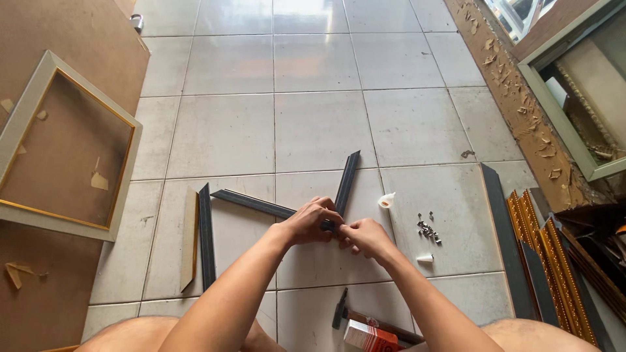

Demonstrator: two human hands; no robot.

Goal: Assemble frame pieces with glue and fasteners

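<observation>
Far left: a pale picture frame with a gold inner edge (68,146) lies on a brown board (39,287) beside the tiled floor (313,124).
Left of the hands: a dark moulding strip (206,238) lies on the floor, running near to far, with a pale wooden strip (190,238) just beside it on its left.
Left hand (312,221): fingers curled shut around the corner where two dark moulding pieces meet; it covers the joint.
Left moulding piece (251,203): runs from the left hand out to the left and slightly far, flat on the floor.
Right moulding piece (347,180): runs from the hands toward the far side, leaning a little right.
Right hand (367,237): fingers pinched together at the same corner, touching the left hand; whether it grips the moulding or something small cannot be told.
Near the hands, at the bottom edge: a hammer (340,308) and a red and white box (368,337).
Right of the hands: a small white cap (386,201), a little heap of metal fasteners (428,229) and another small white piece (425,258).
Far right: a stack of dark and gold mouldings (548,261) lies on the floor.
</observation>
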